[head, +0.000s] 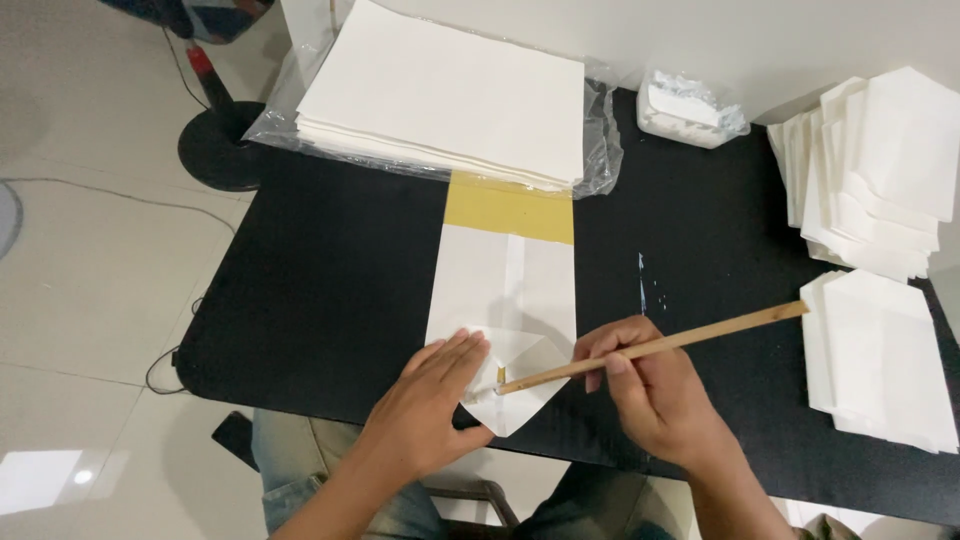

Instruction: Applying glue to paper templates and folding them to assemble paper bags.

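Head camera looks down on a black table (330,280) where a person sits and works on a folded white paper piece (505,300). This paper lies in the middle of the table, with its pointed end toward the person and a yellow-brown strip (510,208) at its far end. The left hand (432,405) lies flat and open on the lower left part of the paper, fingers spread, pressing it down and gripping nothing. The right hand (645,385) is closed around a long thin wooden stick (655,348), held like a pen; the tip of the stick touches the paper just beside the left fingertips, near the pointed flap. Behind the paper there is a thick stack of white sheets (450,90) on clear plastic wrap (600,150). To the right of it stands a small plastic container with white content (690,110). Along the right edge of the table two piles of finished white paper bags (880,170) lie, one behind the other. On the floor at the left is a round black stand base (215,150).
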